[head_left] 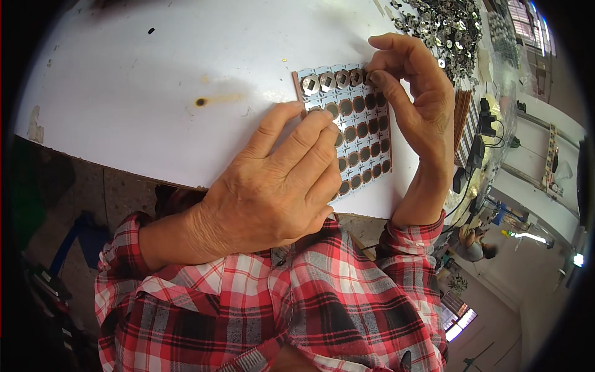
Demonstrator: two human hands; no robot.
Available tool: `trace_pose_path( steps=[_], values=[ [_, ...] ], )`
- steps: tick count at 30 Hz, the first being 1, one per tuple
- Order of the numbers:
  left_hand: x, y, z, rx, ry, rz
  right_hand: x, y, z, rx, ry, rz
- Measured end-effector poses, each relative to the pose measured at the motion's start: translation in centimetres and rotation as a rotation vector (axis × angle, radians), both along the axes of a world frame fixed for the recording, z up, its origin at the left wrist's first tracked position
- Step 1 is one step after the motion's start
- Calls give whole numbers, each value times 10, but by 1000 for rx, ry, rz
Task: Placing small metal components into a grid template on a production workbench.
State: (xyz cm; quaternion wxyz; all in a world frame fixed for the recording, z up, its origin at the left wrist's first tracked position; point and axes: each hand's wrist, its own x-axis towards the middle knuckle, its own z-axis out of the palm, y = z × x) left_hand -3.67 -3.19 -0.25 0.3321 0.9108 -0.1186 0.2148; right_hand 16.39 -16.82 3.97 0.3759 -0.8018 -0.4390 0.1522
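Note:
On the white table lies a light-blue panel [367, 99] of small circuit boards with brown edges. Rows of dark round pads cover it, and along its top row sit several shiny metal battery clips [326, 83]. My left hand [279, 167] rests over the panel's left side, fingers apart and fingertips on the second row, hiding the pads beneath. At the far right corner, the thumb and forefinger of my right hand [415, 87] are pinched together at the end of the top row. Whatever small piece sits between them is mostly hidden by the fingertips.
A heap of loose metal clips [449, 31] spreads over the table's far right. Beside my right wrist stands a stack of similar panels [465, 127], with black plugs and cables [486, 124] next to it. A small black bit [151, 30] and a burn mark [201, 102] show on the left.

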Motion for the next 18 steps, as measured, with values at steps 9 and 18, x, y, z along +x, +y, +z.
trace_pose_path(
  steps=[9,18],
  values=[
    [1,-2,-4,-8,-25,7,-14,-7,-13,131,6,-201],
    [0,-3,-4,-17,-24,13,-16,-8,-15,132,58,-236]
  ],
)
